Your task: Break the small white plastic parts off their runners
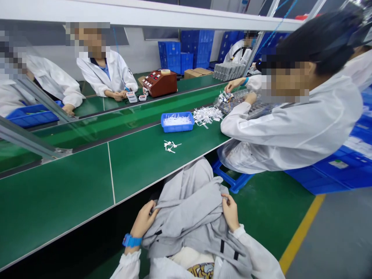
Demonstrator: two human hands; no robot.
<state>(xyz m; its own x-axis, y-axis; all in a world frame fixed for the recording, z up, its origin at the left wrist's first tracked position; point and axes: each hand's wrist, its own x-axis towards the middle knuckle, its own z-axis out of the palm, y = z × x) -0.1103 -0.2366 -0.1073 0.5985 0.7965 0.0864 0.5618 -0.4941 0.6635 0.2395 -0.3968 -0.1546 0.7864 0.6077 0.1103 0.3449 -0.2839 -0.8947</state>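
A grey garment [192, 205] lies bunched across my lap, below the edge of the green bench. My left hand [144, 219], with a blue band at the wrist, grips the garment's left side between thumb and fingers. On the other side my right hand [230, 211] pinches its right edge. Up on the bench, out of reach of both hands' present grip, are a few small white plastic pieces [171, 146]. Behind them stands a blue tray [178, 127] holding more white pieces, with a loose white heap [207, 115] beside it.
The green bench [72, 182] runs diagonally in front of me. A co-worker in a white coat [290, 128] sits close on my right, handling wired parts. Across the conveyor, other people work near a red-brown device [160, 83]. A blue stool [232, 180] is under the bench.
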